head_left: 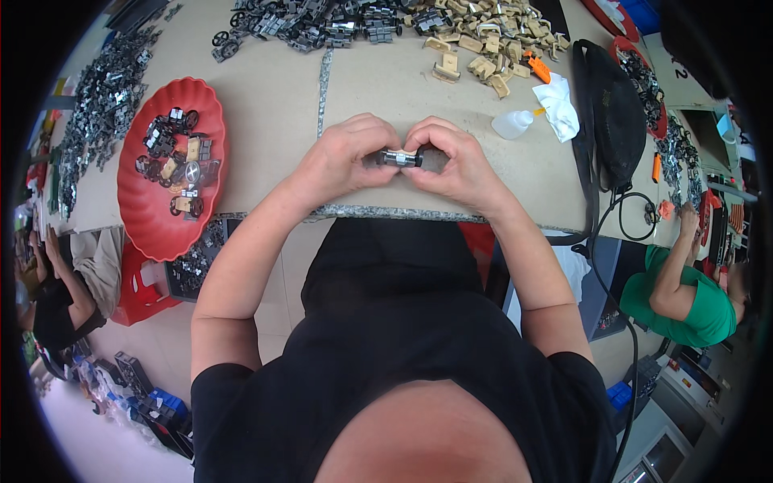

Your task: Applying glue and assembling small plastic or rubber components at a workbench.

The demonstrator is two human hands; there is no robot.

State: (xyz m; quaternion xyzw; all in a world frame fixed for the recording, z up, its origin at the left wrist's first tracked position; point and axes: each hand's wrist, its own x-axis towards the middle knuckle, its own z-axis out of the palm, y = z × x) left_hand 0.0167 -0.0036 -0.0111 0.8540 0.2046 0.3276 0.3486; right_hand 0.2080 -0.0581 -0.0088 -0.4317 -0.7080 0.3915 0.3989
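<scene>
Near the table's front edge, my left hand (352, 157) and my right hand (455, 165) meet over a small dark and silver metal part (400, 158). Both are closed on it, thumbs and fingertips pinching its two ends. Its middle shows between the fingertips; the ends are partly hidden. To my left, a red scalloped plate (133, 181) holds several toy-like assemblies (161, 143) with black wheels and tan pieces. Beyond my hands lie a heap of dark grey wheeled parts (322, 24) and a heap of tan clip-shaped pieces (503, 40).
A white squeeze bottle (513, 124), a crumpled white tissue (557, 109) and an orange tool (539, 68) lie right of my hands. Farther right is a black bag (616, 117) with a trailing cable. Small grey parts (105, 101) pile at far left. A person in green (684, 294) works at right.
</scene>
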